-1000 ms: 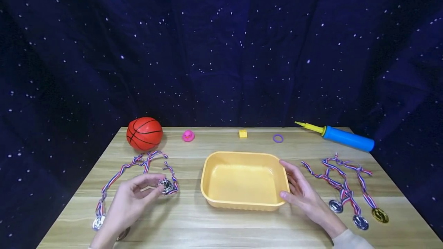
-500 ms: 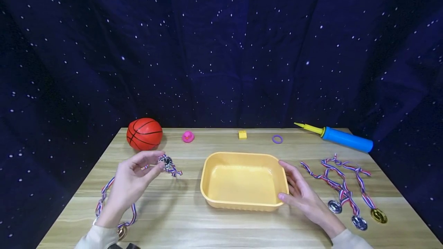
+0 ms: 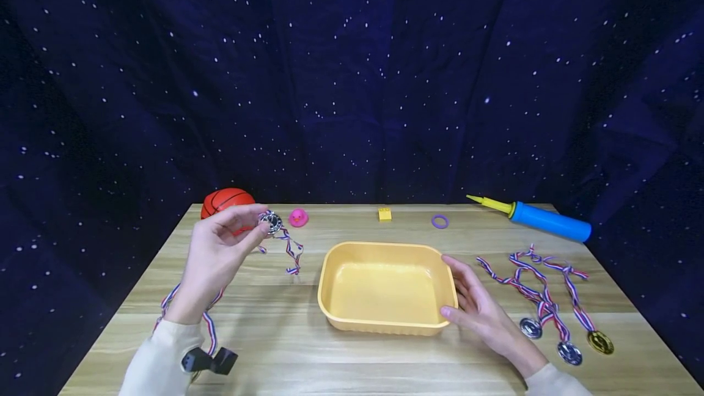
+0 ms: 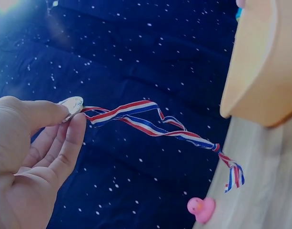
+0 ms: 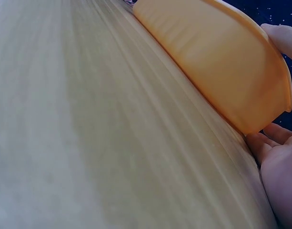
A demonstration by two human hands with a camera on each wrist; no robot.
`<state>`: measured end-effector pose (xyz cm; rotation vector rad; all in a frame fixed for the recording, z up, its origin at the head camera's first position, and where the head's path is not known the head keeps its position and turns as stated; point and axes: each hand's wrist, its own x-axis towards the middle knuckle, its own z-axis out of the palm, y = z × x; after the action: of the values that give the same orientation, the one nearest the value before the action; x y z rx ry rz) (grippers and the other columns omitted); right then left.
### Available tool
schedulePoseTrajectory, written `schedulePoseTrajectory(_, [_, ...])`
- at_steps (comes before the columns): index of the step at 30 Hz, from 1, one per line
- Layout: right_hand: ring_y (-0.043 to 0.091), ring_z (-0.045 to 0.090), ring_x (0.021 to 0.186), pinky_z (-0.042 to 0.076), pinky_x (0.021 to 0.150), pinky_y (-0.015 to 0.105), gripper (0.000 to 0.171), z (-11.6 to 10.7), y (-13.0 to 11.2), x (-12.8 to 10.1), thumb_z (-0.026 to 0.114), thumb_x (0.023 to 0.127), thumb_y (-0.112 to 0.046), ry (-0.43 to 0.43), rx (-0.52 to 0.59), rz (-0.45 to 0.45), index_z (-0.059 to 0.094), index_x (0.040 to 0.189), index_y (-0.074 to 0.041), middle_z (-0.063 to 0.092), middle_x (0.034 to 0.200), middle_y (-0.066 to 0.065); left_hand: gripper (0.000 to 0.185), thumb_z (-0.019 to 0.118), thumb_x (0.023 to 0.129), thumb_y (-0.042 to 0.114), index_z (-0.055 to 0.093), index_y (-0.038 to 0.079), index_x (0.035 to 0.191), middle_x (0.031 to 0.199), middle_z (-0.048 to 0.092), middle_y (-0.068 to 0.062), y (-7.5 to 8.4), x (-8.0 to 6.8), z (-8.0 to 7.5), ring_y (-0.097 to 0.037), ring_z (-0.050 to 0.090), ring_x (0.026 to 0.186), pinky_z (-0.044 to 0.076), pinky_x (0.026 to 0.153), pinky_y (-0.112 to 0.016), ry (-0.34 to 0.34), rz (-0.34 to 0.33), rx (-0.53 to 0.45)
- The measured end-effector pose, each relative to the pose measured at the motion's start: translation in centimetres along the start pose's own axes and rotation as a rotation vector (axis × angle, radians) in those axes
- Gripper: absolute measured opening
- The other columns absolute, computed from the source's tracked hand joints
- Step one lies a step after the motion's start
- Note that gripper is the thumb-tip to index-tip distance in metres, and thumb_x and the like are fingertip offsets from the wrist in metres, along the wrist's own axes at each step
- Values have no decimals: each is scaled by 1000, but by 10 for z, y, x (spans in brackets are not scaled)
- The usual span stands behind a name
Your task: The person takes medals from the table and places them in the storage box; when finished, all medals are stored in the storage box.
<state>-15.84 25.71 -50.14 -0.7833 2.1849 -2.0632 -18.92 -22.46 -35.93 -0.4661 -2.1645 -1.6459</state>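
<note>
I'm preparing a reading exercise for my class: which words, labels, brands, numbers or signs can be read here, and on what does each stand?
There are none I can read in any view.
Held silver medal: its face shows a design, too small to make out.
Gold medal and silver medals at the right: markings too small to read.
Yellow tub and blue pump: no lettering visible.

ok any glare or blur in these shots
Head view: faint sheen inside the yellow plastic tub; left wrist view: bright glare in the top-left corner, over the starry backdrop; right wrist view: wood-grain tabletop looks soft.
</note>
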Motion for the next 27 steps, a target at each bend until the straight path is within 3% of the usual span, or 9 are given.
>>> schedulePoseTrajectory(7, [12, 51, 151, 43, 123, 20, 86, 0, 1, 0, 70, 101, 6, -3, 6, -2, 24, 173, -2, 36, 168, 34, 32, 85, 97, -1, 80, 3, 129, 111, 79, -9, 13, 19, 10, -14, 77, 98, 67, 92, -26, 13, 50, -31])
schedulePoseTrajectory(12, [16, 51, 152, 43, 123, 19, 85, -1, 1, -1, 70, 102, 5, 5, -4, 6, 25, 173, -4, 37, 168, 33, 32, 84, 93, -9, 80, -3, 124, 104, 80, -7, 24, 34, 19, -14, 74, 93, 66, 87, -22, 22, 118, -90])
schedulePoseTrajectory(20, [21, 51, 153, 43, 123, 20, 86, -2, 2, -1, 70, 101, 6, 3, -6, -3, 25, 174, -4, 37, 167, 35, 33, 82, 92, -15, 77, -9, 124, 108, 81, -4, 38, 50, 44, -13, 74, 95, 67, 90, -25, -50, 199, -201])
schedulePoseTrajectory(27, [20, 50, 153, 42, 124, 20, 86, -1, 1, 0, 70, 102, 5, 9, -21, 20, 26, 174, -6, 37, 169, 31, 35, 81, 91, -17, 77, -8, 125, 109, 80, -5, 46, 53, 71, -15, 74, 95, 68, 87, -26, -103, 206, -245])
